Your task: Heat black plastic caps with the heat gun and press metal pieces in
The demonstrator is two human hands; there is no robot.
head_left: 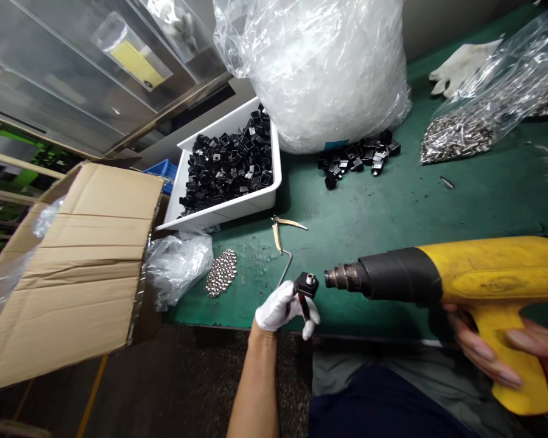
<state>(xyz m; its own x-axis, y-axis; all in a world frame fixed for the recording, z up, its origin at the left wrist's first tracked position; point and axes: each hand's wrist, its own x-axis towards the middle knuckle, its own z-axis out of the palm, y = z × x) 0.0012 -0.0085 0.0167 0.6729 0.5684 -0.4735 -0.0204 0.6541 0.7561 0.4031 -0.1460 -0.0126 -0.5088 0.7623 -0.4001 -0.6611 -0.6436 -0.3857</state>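
Observation:
My left hand (287, 309), in a white glove, grips a small black plastic part (307, 285) with a shiny metal fitting on its top face. Something dark and reddish runs down from the part between the gloved fingers; what it is I cannot make out. In my right hand (488, 356), bare, is the handle of a yellow heat gun (484, 271). Its metal nozzle points left at the black part, a short gap away from it. The hex key (287, 267) and wire cutters (277, 234) with cream handles lie just beyond my left hand.
A white bin (237, 210) holds many black plastic parts, with more of them (358, 155) loose under a big clear plastic bag (333, 73). Metal fittings (221, 273) cluster near a cardboard box (86, 255). Bagged metal pieces (459, 137) lie far right on the green table (420, 207).

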